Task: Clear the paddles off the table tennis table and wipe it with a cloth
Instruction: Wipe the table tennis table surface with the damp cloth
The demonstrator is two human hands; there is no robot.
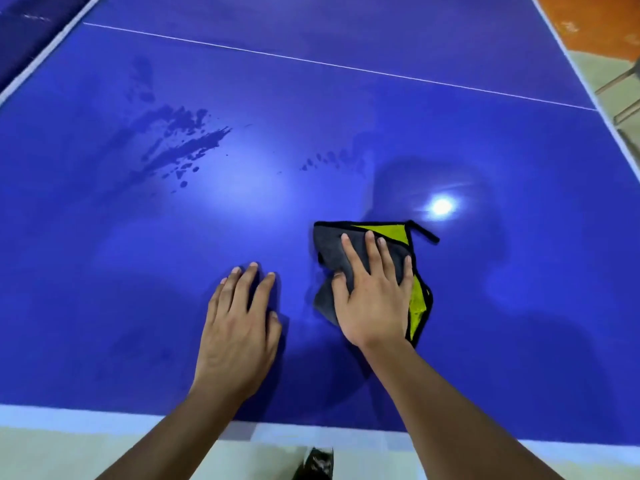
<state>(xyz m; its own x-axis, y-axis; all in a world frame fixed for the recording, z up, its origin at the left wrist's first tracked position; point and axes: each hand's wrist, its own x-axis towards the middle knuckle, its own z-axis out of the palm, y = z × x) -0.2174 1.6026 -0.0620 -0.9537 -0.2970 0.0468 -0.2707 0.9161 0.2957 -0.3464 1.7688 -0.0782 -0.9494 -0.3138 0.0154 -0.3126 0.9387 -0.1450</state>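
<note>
Cut off: the table tennis table runs out of view at the left, top and right; only its near white edge line shows in full.
Hidden: much of the cloth lies under the right hand, so its full outline cannot be seen; the right palm and the undersides of both hands are out of sight.
Hard to make out: a dark shoe shows partly below the table edge; grey metal legs at the far right are cropped, and what they belong to cannot be told.
Right hand: fingers spread wide and laid flat, pressing down on the cloth rather than gripping it.
Left hand: open, fingers slightly apart, palm down directly on the blue surface, just beside the cloth without touching it.
Cloth: grey with yellow-green patches and black trim, crumpled, on the near half of the table, a black loop sticking out at its far corner.
Surface: dark wet streaks lie well beyond the left hand; a bright light reflection sits just past the cloth.
Paddles: none seen on the visible tabletop.
</note>
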